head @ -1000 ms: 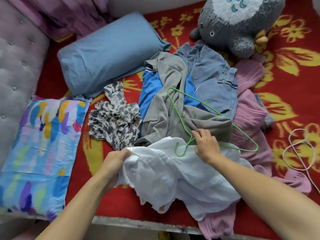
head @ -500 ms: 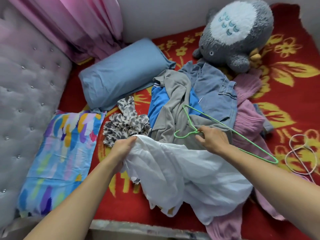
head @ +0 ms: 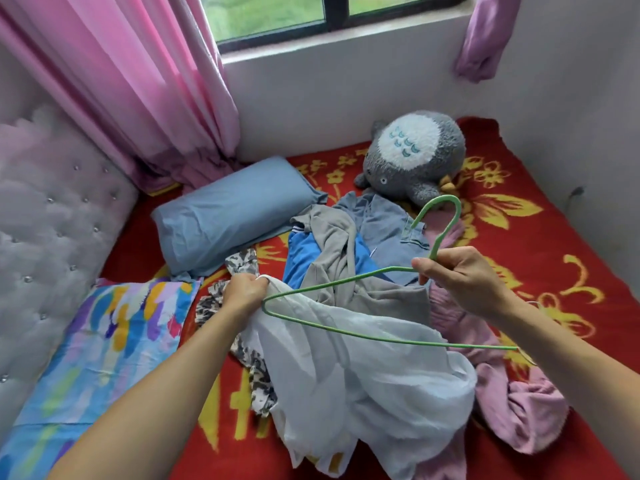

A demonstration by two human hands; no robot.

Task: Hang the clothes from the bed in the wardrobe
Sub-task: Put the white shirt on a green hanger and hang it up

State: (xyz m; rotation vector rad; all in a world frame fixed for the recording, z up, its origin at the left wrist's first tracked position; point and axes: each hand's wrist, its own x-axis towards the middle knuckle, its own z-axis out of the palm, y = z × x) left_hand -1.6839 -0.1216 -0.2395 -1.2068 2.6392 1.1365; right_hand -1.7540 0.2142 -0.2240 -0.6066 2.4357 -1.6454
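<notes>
Ok: my right hand (head: 464, 282) pinches hanger (head: 446, 232) neck, left hand (head: 242, 294) grips shirt (head: 363, 375); hanger lies crosswise, left tip just beside left hand.

Left hand (head: 244, 293) grips white garment (head: 363, 368); right hand (head: 460, 278) holds green hanger (head: 346, 329).

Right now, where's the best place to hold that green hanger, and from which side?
Hold the green hanger at its neck, just under the hook, from the right, as the right hand does. The hook points up and both thin arms are free, so its left corner can probably slip into the white garment the left hand grips.
</notes>
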